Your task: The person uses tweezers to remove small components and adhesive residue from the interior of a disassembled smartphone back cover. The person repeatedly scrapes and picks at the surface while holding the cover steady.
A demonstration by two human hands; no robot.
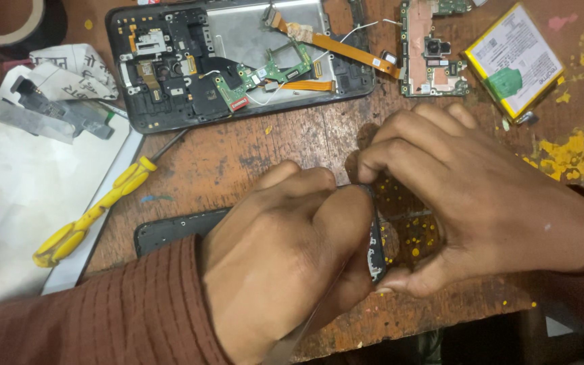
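Near the surface's (258,155) front edge, your left hand (285,257) and right hand (481,203) pinch a black frame piece (376,253); the opened phone (238,61) already lies stripped, reassembly undone.

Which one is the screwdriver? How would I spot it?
Start at the opened phone body at the top of the wooden table. Go down-left to the white sheet's edge. The screwdriver lies slanted there, the only thing with a bright yellow handle.

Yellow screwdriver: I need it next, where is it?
In the head view, the yellow screwdriver lies left of the left hand, across the white sheet's edge.
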